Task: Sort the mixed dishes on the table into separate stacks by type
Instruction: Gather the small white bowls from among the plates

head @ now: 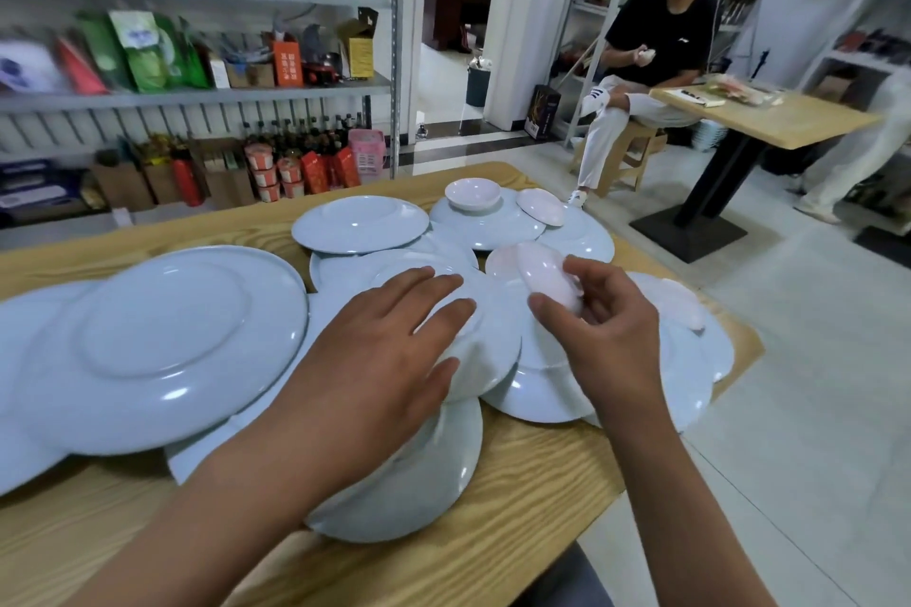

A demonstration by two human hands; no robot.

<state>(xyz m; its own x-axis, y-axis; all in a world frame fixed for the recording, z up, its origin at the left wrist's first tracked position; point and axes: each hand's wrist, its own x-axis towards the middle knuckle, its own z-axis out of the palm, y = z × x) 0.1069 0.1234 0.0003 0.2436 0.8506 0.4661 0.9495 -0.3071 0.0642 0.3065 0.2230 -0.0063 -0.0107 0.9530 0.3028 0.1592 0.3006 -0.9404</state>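
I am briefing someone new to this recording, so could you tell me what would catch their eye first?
Most striking is the sprawl of overlapping pale blue plates covering the wooden table. At the centre, the right hand pinches a small pinkish saucer while the left hand rests flat on a plate. Farther back, a small bowl sits upright on another plate.

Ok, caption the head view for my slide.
Right hand lifts a small pink dish; left hand presses overlapping plates.
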